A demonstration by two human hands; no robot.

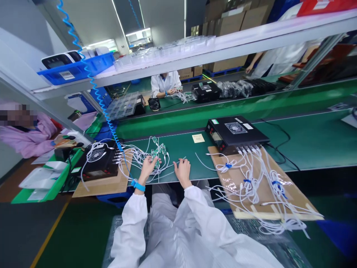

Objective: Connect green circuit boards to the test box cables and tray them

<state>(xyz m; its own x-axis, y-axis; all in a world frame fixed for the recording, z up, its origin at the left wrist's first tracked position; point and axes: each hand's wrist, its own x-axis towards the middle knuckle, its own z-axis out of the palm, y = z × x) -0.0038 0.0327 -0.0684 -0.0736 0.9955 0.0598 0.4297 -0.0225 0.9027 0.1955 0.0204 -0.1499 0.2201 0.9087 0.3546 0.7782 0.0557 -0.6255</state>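
Note:
My left hand (pixel 147 168), with a blue wrist strap (pixel 138 185), is closed on the edge of a small green circuit board (pixel 157 163). More green boards (pixel 161 149) on white cables lie bunched just beyond its fingertips. My right hand (pixel 183 172) rests on the green bench mat with thumb and fingers apart. A thin pale cable (pixel 167 175) runs along the mat toward it and passes by its fingers; whether they touch it I cannot tell. White cables (pixel 136 153) lead from the boards to a black power box (pixel 97 163) on the left.
To the right, a black fan-topped box (pixel 237 130) feeds white cables tied with blue, lying over a cardboard sheet (pixel 223 186). A yellowish note (pixel 198 138) lies on the mat. A coiled blue hose (pixel 96 89) hangs at left. Co-workers sit at left and across.

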